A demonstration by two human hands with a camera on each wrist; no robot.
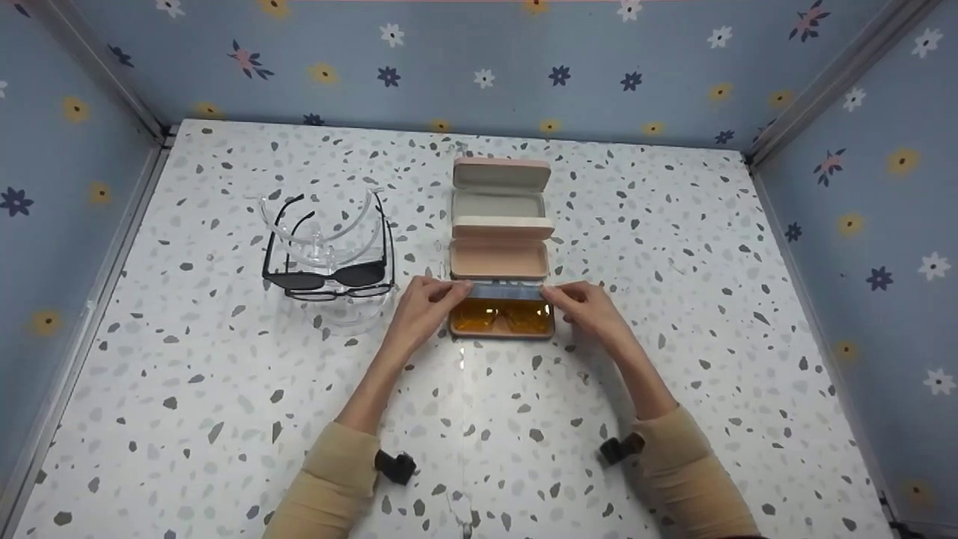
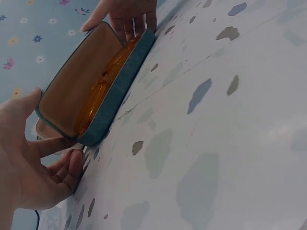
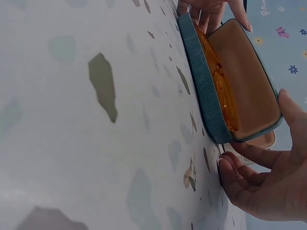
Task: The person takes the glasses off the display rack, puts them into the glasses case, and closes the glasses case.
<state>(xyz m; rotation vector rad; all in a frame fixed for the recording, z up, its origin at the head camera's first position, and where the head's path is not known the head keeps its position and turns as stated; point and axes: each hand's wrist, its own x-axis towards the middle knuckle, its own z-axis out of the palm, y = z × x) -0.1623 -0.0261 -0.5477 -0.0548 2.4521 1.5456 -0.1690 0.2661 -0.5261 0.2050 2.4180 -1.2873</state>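
A blue-green glasses case (image 1: 501, 335) with a tan lining stands with its lid raised on the table, nearest the person in a row of cases. Amber-lensed glasses (image 1: 500, 317) lie inside its base. My left hand (image 1: 425, 308) pinches the left end of the lid (image 2: 79, 79), thumb at its top edge and index finger low by the hinge. On the other end, my right hand (image 1: 591, 307) pinches the lid the same way. In the right wrist view the right thumb (image 3: 287, 100) presses the lid's edge, and the remaining fingers curl beside the case.
Directly behind are two more opened cases, one with a peach lining (image 1: 499, 259) and one with a pale lining (image 1: 498, 203). To the left, black sunglasses (image 1: 363, 275) and black-framed glasses (image 1: 310, 295) sit on a clear display stand (image 1: 318, 243). Flowered panels (image 1: 479, 45) enclose the speckled table (image 1: 224, 419).
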